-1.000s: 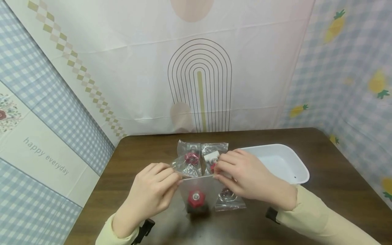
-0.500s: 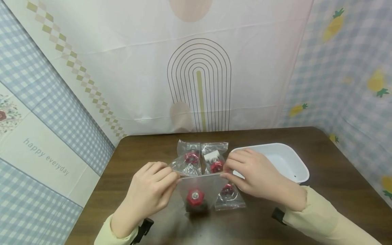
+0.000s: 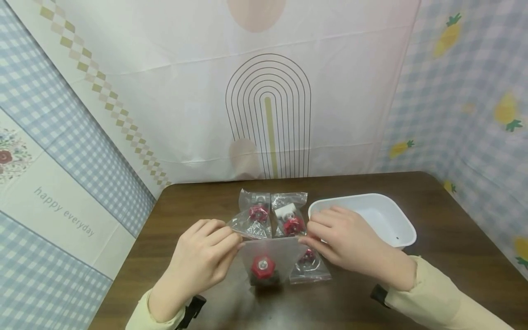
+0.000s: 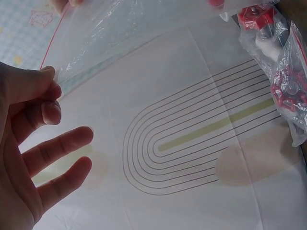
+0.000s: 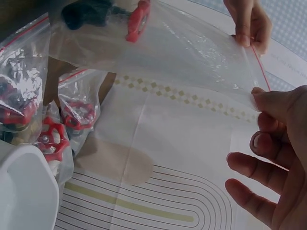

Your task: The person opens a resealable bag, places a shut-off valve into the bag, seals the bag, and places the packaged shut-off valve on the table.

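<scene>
A clear zip-lock bag [image 3: 284, 252] hangs upright over the table, its top edge stretched straight between both hands. My left hand [image 3: 210, 250] pinches its left top corner between thumb and index finger. At the opposite top corner, my right hand [image 3: 346, 236] pinches the edge with thumb and index finger, the other fingers spread apart in the right wrist view. Low in the bag sits a valve with a red handwheel [image 3: 263, 266] and a dark body [image 5: 88, 13]. A red seal line [image 5: 261, 69] runs along the bag's mouth.
Behind the held bag lie two bagged valves, one grey with a red handwheel [image 3: 258, 213] and one white-bodied [image 3: 285, 211]. Another bagged red-wheeled valve [image 3: 307, 256] lies to the right, partly covered. A white plastic tray [image 3: 402, 220] stands at the right on the brown table [image 3: 198, 201].
My right hand has slid rightward along the bag's top edge to its corner, uncovering the white valve's red wheel. My left hand has stayed at its corner.
</scene>
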The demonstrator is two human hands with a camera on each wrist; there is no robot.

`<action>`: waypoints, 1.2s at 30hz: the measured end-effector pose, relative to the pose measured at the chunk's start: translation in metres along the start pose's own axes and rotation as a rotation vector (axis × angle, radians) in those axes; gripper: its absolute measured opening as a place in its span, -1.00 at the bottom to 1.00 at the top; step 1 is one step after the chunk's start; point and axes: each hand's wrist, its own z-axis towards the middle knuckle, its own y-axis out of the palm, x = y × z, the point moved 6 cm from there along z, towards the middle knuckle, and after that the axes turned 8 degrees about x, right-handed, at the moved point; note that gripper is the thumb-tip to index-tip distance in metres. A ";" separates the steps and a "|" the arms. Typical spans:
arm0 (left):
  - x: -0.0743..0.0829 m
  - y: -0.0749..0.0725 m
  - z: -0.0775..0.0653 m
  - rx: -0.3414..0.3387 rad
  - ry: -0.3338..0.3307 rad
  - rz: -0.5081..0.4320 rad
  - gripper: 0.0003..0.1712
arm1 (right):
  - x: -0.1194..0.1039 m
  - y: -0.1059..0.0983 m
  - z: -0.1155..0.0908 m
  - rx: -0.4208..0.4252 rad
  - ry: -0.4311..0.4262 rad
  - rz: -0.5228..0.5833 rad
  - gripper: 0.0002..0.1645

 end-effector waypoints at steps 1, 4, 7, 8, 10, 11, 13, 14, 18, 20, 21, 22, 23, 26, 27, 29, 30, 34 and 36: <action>0.000 0.000 0.000 0.000 0.000 0.000 -0.70 | -0.001 0.000 0.000 0.013 -0.014 0.001 -0.55; 0.001 -0.001 0.000 0.003 0.000 -0.003 -0.70 | -0.004 -0.001 0.000 0.045 -0.048 0.014 -0.56; 0.002 -0.001 -0.002 0.004 0.002 -0.006 -0.69 | -0.006 -0.001 0.000 0.042 -0.063 0.027 -0.59; 0.002 -0.001 -0.002 0.003 0.002 -0.008 -0.70 | -0.006 0.000 -0.001 0.035 -0.066 0.032 -0.60; 0.003 0.000 -0.004 0.002 0.004 -0.011 -0.69 | -0.007 0.001 -0.002 0.023 -0.070 0.037 -0.62; 0.003 0.000 -0.005 0.000 0.004 -0.011 -0.70 | -0.007 0.002 -0.003 0.020 -0.073 0.038 -0.63; 0.002 0.002 -0.006 -0.006 0.003 -0.010 -0.69 | -0.006 0.005 -0.005 0.010 -0.069 0.036 -0.64; 0.001 0.003 -0.007 -0.012 0.001 -0.007 -0.69 | -0.005 0.007 -0.006 0.005 -0.066 0.031 -0.64; -0.010 0.014 -0.015 -0.062 -0.025 0.008 -0.66 | 0.003 0.018 -0.009 -0.038 -0.037 -0.002 -0.62; -0.020 0.022 -0.020 -0.093 -0.049 0.014 -0.67 | 0.011 0.028 -0.009 -0.057 -0.021 -0.011 -0.62; -0.026 0.027 -0.023 -0.108 -0.065 0.018 -0.67 | 0.015 0.032 -0.009 -0.060 -0.013 -0.012 -0.63; -0.032 0.031 -0.024 -0.116 -0.076 0.020 -0.68 | 0.019 0.037 -0.008 -0.062 -0.005 -0.012 -0.64; -0.037 0.034 -0.026 -0.121 -0.087 0.021 -0.71 | 0.023 0.040 -0.007 -0.056 0.000 -0.008 -0.66; -0.049 0.041 -0.030 -0.130 -0.124 0.021 -0.77 | 0.031 0.048 -0.005 -0.035 0.009 -0.008 -0.71; -0.051 0.043 -0.031 -0.135 -0.135 0.014 -0.79 | 0.032 0.050 -0.004 -0.031 0.003 -0.007 -0.71; -0.054 0.045 -0.035 -0.147 -0.155 -0.003 -0.81 | 0.032 0.053 -0.005 -0.044 -0.017 0.010 -0.72; -0.054 0.045 -0.037 -0.154 -0.162 -0.015 -0.81 | 0.031 0.055 -0.006 -0.059 -0.028 0.025 -0.72; -0.049 0.046 -0.046 -0.185 -0.172 -0.097 -0.82 | 0.024 0.060 -0.013 -0.112 -0.074 0.091 -0.74; -0.045 0.047 -0.049 -0.212 -0.166 -0.148 -0.85 | 0.022 0.061 -0.018 -0.125 -0.075 0.110 -0.73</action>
